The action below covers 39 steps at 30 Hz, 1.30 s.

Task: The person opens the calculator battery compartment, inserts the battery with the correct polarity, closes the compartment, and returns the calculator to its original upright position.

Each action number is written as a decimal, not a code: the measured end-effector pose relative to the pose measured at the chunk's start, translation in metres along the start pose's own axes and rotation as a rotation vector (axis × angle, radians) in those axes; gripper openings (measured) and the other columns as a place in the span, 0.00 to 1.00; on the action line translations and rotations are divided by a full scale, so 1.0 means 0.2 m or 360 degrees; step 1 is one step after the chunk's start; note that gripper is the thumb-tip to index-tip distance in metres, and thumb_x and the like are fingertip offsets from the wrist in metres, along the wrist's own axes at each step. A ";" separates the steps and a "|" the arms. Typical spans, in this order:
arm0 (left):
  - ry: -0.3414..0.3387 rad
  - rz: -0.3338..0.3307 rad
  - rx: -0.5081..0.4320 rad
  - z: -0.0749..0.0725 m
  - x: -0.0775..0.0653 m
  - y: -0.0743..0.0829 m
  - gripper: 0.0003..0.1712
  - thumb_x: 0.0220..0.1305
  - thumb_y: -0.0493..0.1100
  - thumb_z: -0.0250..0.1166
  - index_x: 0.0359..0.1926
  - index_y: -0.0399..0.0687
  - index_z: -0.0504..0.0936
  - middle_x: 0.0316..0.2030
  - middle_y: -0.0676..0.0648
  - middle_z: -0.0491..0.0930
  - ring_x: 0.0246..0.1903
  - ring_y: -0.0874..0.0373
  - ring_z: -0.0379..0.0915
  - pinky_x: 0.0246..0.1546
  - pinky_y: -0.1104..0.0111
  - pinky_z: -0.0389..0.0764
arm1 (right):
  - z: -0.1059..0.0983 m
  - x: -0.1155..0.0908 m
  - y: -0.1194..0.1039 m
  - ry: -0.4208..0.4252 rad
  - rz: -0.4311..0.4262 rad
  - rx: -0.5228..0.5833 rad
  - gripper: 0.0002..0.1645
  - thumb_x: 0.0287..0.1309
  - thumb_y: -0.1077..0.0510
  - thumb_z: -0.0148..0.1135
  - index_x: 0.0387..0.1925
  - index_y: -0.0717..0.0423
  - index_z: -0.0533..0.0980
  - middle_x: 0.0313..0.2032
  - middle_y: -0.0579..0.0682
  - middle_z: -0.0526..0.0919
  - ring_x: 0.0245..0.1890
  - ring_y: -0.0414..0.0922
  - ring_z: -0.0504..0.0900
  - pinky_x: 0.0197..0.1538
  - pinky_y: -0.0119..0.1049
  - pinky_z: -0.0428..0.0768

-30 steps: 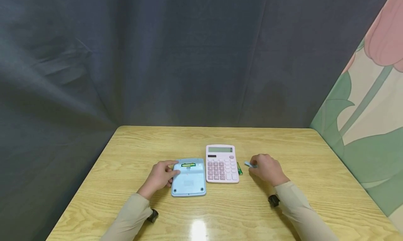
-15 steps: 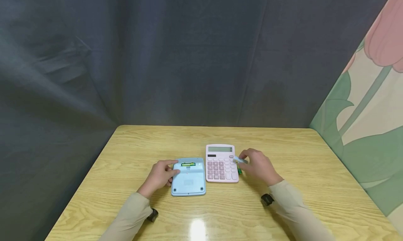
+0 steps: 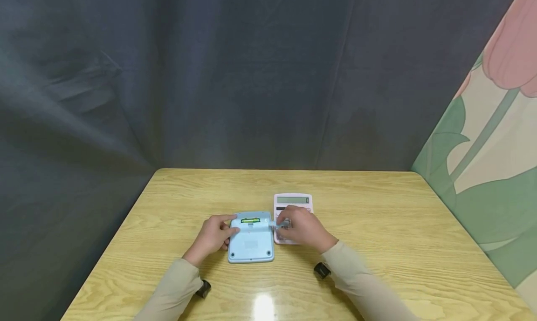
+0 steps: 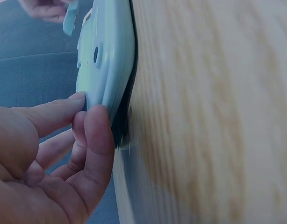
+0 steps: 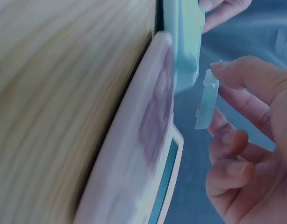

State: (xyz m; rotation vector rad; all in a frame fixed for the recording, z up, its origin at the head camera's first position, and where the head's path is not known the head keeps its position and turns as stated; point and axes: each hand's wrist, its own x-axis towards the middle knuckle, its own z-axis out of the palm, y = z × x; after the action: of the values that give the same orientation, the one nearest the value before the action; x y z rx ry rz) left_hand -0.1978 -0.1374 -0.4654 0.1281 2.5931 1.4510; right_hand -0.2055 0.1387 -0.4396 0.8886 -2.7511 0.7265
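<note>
A light blue calculator (image 3: 251, 246) lies face down, its battery slot uncovered with a green battery (image 3: 251, 220) inside. My left hand (image 3: 211, 235) grips its left edge, thumb over the back and fingers along the side. Between thumb and fingers, my right hand (image 3: 305, 228) pinches a small light blue battery cover (image 5: 207, 100). The cover is over the pink calculator (image 3: 293, 200), close to the blue one's right edge. In the right wrist view a gap shows between the cover and both calculators. My right hand hides most of the pink calculator's keys.
Both calculators lie side by side on the wooden table (image 3: 184, 190). A dark curtain (image 3: 251, 78) hangs behind the table's far edge. At the right stands a panel with a flower print (image 3: 482, 181).
My right hand has carried the battery cover left, from beyond the pink calculator to over it. A green battery at that calculator's right side is now hidden. My left hand has stayed put.
</note>
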 end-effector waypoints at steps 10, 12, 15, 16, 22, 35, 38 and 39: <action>0.0004 0.0002 -0.0003 0.00 -0.01 0.01 0.26 0.66 0.37 0.67 0.65 0.40 0.77 0.22 0.44 0.74 0.17 0.56 0.73 0.17 0.64 0.81 | 0.07 0.14 -0.13 -0.0122 0.0010 0.0069 0.06 0.56 0.54 0.74 0.34 0.48 0.84 0.39 0.43 0.83 0.37 0.40 0.80 0.40 0.34 0.81; -0.0001 0.0003 0.0004 0.00 -0.01 0.01 0.26 0.66 0.37 0.67 0.65 0.40 0.77 0.22 0.44 0.75 0.17 0.56 0.73 0.17 0.64 0.81 | 0.09 0.16 -0.15 -0.0138 0.0009 0.0070 0.06 0.56 0.54 0.74 0.35 0.48 0.84 0.39 0.43 0.84 0.39 0.41 0.81 0.41 0.35 0.82; -0.0022 -0.0002 0.0015 0.00 -0.01 0.02 0.26 0.66 0.37 0.67 0.65 0.40 0.76 0.22 0.44 0.75 0.17 0.56 0.73 0.17 0.64 0.82 | 0.11 0.18 -0.16 -0.0177 0.0019 0.0071 0.07 0.57 0.54 0.74 0.36 0.48 0.84 0.39 0.43 0.83 0.39 0.41 0.81 0.40 0.34 0.81; -0.0031 -0.0001 0.0018 0.00 -0.01 0.02 0.26 0.67 0.37 0.67 0.65 0.39 0.76 0.22 0.44 0.75 0.17 0.56 0.73 0.17 0.64 0.82 | 0.12 0.19 -0.16 -0.0190 0.0025 0.0065 0.07 0.57 0.54 0.73 0.37 0.48 0.84 0.39 0.42 0.83 0.39 0.40 0.80 0.40 0.34 0.81; -0.0067 0.0006 0.0030 -0.01 0.00 0.04 0.27 0.67 0.36 0.66 0.66 0.38 0.75 0.24 0.43 0.76 0.17 0.56 0.73 0.17 0.65 0.81 | 0.14 0.21 -0.17 -0.0200 0.0032 0.0042 0.06 0.59 0.54 0.72 0.38 0.48 0.84 0.39 0.42 0.83 0.40 0.39 0.80 0.41 0.33 0.81; -0.0043 0.0070 0.0024 0.00 -0.01 0.03 0.23 0.67 0.35 0.66 0.63 0.43 0.79 0.27 0.44 0.75 0.18 0.55 0.72 0.17 0.66 0.79 | 0.20 0.22 -0.18 -0.0118 0.0065 -0.0003 0.10 0.57 0.53 0.74 0.39 0.52 0.85 0.40 0.46 0.85 0.41 0.42 0.83 0.43 0.35 0.83; -0.0039 0.0132 0.0024 0.00 -0.01 0.04 0.20 0.68 0.35 0.64 0.61 0.44 0.81 0.30 0.44 0.74 0.21 0.55 0.72 0.16 0.66 0.79 | 0.20 0.22 -0.18 -0.0099 0.0041 -0.0030 0.10 0.57 0.52 0.74 0.39 0.52 0.86 0.40 0.46 0.85 0.41 0.43 0.84 0.44 0.35 0.83; -0.0039 0.0153 0.0029 0.00 -0.01 0.05 0.19 0.69 0.36 0.64 0.60 0.45 0.82 0.31 0.45 0.74 0.22 0.55 0.71 0.16 0.67 0.79 | 0.20 0.22 -0.18 -0.0094 0.0029 -0.0038 0.10 0.58 0.52 0.73 0.39 0.52 0.86 0.41 0.47 0.85 0.41 0.43 0.84 0.44 0.35 0.83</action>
State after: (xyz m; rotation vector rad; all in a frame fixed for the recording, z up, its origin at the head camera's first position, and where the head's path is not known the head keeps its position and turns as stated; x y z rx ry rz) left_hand -0.1961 -0.1334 -0.4569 0.2748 2.6143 1.4476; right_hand -0.2205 0.0718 -0.4481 0.8959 -2.8167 0.6796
